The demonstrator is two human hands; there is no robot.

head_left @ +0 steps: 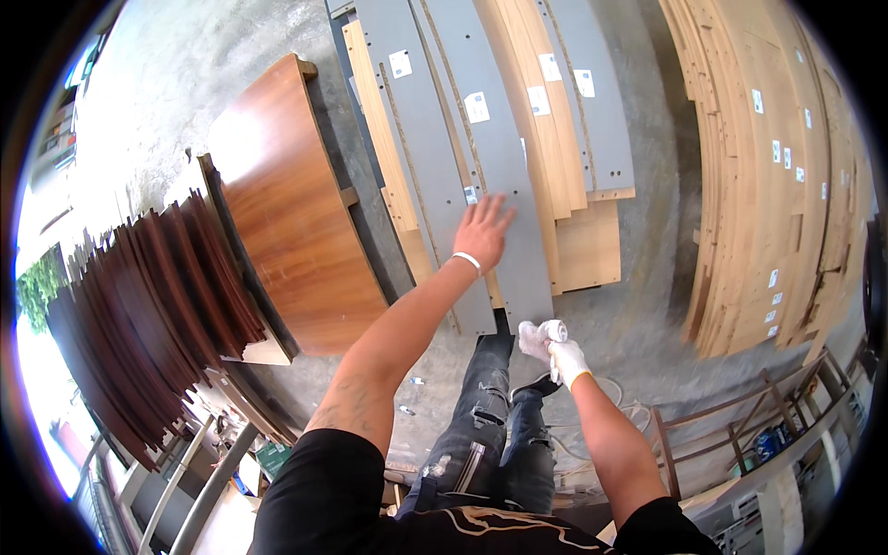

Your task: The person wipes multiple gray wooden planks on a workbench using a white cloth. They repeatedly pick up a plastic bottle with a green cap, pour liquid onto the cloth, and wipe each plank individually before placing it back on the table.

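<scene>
My left hand [485,227] is bare, with a white band at the wrist. Its fingers are spread over a long grey panel [518,250], which has drilled holes and white labels; whether the fingertips press on it I cannot tell. Lower and to the right, my right hand [567,359] wears a white glove. It is closed around a bunched whitish cloth [534,340], just off the near end of the grey panel. Beside that panel lies another grey panel [402,102] with a brown strip along it, and light wood boards [518,55] lie between the grey pieces.
A glossy reddish-brown board [296,213] lies to the left, beyond a row of dark brown slats [157,305]. On the right are stacks of labelled light wood boards [758,185]. A brown metal frame [721,439] and a hose [578,444] are at lower right, on concrete floor.
</scene>
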